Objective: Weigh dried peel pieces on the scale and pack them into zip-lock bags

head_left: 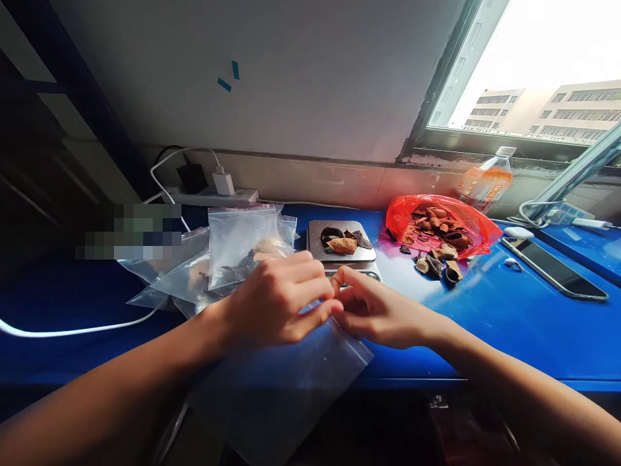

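A clear zip bag (291, 395) hangs below my hands in front of the table's edge, with no contents that I can make out. My left hand (281, 301) is closed at the bag's upper edge, thumb and fingers pressed together. My right hand (383, 307) meets it there, its fingertips pinching the same edge; the exact grip is partly hidden. Just beyond my hands stands a small kitchen scale (365, 256). On its pan lie several dried, shell-like pieces (343, 245), one brown and others dark.
Filled zip bags (237, 243) are piled at the left. A red plastic bag (402, 210) lies open with dried pieces, more loose pieces (434, 265) before it. A phone (557, 268), earbuds, a bottle (490, 181) and a power strip (247, 196) with cables sit around the blue table (509, 336).
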Available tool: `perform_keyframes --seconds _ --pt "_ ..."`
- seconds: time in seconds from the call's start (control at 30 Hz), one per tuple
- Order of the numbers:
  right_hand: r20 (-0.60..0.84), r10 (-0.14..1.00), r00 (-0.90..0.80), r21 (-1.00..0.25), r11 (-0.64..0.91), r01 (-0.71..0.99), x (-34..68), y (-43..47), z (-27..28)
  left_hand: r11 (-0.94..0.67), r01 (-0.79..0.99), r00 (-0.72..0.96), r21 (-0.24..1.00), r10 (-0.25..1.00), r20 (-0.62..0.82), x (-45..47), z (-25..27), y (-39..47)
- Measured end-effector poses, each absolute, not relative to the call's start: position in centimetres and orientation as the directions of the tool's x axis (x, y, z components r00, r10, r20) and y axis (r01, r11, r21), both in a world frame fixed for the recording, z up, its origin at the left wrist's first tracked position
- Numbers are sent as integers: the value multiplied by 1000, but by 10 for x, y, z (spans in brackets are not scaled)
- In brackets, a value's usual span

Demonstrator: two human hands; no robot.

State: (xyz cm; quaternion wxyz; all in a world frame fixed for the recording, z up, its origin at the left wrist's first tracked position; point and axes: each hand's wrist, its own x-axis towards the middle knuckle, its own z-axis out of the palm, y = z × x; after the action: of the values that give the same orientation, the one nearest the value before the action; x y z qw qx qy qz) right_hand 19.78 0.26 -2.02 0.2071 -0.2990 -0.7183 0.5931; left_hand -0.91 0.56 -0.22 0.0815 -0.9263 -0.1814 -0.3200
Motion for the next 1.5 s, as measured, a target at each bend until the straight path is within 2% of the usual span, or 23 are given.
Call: perform_keyframes --seconds 0.13,0.23,0.4,0.57,0.7,0.97,1.13,1.27,1.4,1.5 --pt "-24 722 -691 -961 174 215 200 -3 -24 -929 353 867 -114 279 414 -8 -2 -1" --pt "-25 749 -662 -955 178 237 202 -4 -28 -914 379 878 -144 306 367 -8 -8 -1" --pt "26 798 -602 -979 142 147 201 -1 -30 -885 417 855 -208 305 419 -8 -13 1" --pt "47 839 -542 -995 87 48 200 -1 -26 -865 461 816 -197 326 477 -7 -6 2" --pt "51 849 -527 -995 86 42 200 -3 -25 -861 463 811 -212 316 492 -6 -4 1" --pt "1 764 -645 -997 54 63 204 -1 -25 -894 407 798 -187 249 549 -5 -7 1" --pt "-7 734 -679 -986 108 127 206 -5 -20 -926 334 817 -177 191 545 -3 -5 -1" --pt "25 752 -659 -964 192 183 204 -8 -20 -924 308 823 -225 140 551 -3 -7 -1" --pt "113 797 -593 -922 307 236 202 -7 -25 -913 314 830 -259 131 542 -3 -6 -1" --pt "163 860 -484 -905 326 275 201 -2 -28 -914 332 820 -234 157 550 -3 -3 -2"
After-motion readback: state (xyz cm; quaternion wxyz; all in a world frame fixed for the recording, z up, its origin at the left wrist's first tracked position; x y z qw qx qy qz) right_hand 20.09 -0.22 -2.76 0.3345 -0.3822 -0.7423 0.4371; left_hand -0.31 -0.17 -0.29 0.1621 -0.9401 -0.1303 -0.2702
